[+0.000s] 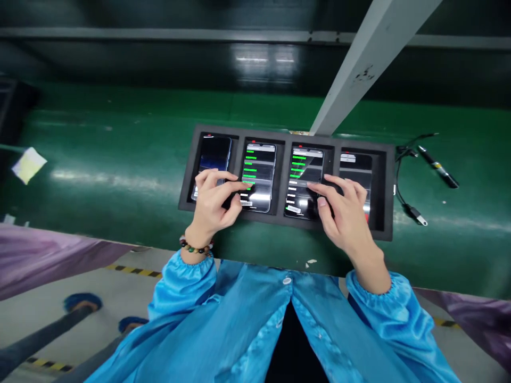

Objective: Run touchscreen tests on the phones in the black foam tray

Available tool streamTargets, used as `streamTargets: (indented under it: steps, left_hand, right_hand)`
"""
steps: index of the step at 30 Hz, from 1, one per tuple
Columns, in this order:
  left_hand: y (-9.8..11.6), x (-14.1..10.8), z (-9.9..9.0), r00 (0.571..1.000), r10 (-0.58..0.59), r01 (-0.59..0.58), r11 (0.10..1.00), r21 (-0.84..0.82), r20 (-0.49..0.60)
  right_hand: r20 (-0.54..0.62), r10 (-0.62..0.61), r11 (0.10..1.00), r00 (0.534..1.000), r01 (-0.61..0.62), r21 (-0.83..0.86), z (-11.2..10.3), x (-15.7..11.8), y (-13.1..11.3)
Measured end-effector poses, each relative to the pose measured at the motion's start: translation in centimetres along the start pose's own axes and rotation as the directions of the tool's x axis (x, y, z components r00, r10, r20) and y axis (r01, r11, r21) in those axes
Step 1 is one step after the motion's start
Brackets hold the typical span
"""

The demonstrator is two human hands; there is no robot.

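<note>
A dark foam tray (279, 175) holds several smartphones, each lying face up in its own compartment. My left hand (215, 199) is over the leftmost phone (215, 154), its index fingertip at the lit screen of the second phone (259, 165). That screen shows a list with green lines. My right hand (343, 210) has its index fingertip at the screen of the third phone (305, 170), where the upper lines are green and the lower ones white. It partly hides the rightmost phone (359, 170). Both hands have fingers apart and grip nothing.
Right of the tray lie a black cable (403, 186) with a USB plug and a black pen-like tool (439, 166). A grey post (359, 74) rises behind the tray. On the left of the green bench (120, 186) is a pale paper (29, 165). Another person's legs (51, 332) show at lower left.
</note>
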State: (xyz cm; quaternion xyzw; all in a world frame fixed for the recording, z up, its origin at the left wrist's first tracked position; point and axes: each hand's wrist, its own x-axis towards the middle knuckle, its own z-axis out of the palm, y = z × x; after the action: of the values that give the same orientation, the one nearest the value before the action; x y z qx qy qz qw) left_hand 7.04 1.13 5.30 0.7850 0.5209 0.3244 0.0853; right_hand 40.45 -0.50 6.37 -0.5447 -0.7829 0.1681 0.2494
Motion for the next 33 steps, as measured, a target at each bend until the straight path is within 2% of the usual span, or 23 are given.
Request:
streamTargets:
  steps: [3,8,10,14,17,22,24,27,29,33]
  left_hand:
    - [-0.1,-0.3,-0.2,1.0,0.018,-0.018,1.0,-0.002,0.022]
    - [-0.2,-0.2,-0.3,0.987,-0.027,0.024,0.999,0.021,0.159]
    - [-0.3,-0.2,-0.4,0.989,-0.028,0.025,1.0,0.018,0.145]
    - [-0.3,-0.3,-0.3,1.0,0.003,-0.003,1.0,-0.004,0.013]
    - [0.2,0.3,-0.2,0.998,-0.034,0.033,0.999,-0.023,-0.045]
    - [1.1,2.3,-0.1,0.994,-0.108,0.109,0.994,0.03,-0.02]
    - [1.4,3.1,0.1,0.986,-0.167,0.168,0.982,0.089,-0.019]
    - [2.0,4.5,1.2,0.98,-0.198,0.194,0.975,0.109,0.019]
    - [2.5,5.7,2.6,0.978,-0.199,0.191,0.975,0.115,0.065]
    - [3.3,8.2,6.0,0.954,-0.278,0.252,0.946,0.202,0.114]
  right_hand:
    - [-0.051,0.016,1.0,0.999,-0.015,0.02,-0.5,-0.3,0.3]
    - [-0.188,0.076,0.997,0.979,-0.073,0.026,-2.1,-0.9,1.5]
    - [-0.248,0.115,0.993,0.962,-0.115,0.013,-2.8,-1.3,2.4]
    - [-0.35,0.213,0.975,0.912,-0.22,0.021,-4.1,-2.6,4.4]
    - [-0.355,0.295,0.954,0.887,-0.295,0.054,-4.6,-3.0,5.8]
    - [-0.268,0.288,0.957,0.919,-0.287,0.043,-4.3,-1.3,6.9]
    - [-0.273,0.329,0.943,0.904,-0.33,0.045,-4.0,-0.4,7.0]
    - [-0.3,0.393,0.917,0.869,-0.396,0.056,-3.5,0.2,6.7]
    - [-0.304,0.416,0.907,0.857,-0.414,0.075,-3.2,0.2,6.3]
    - [-0.324,0.462,0.886,0.826,-0.443,0.135,-2.6,-0.3,5.4]
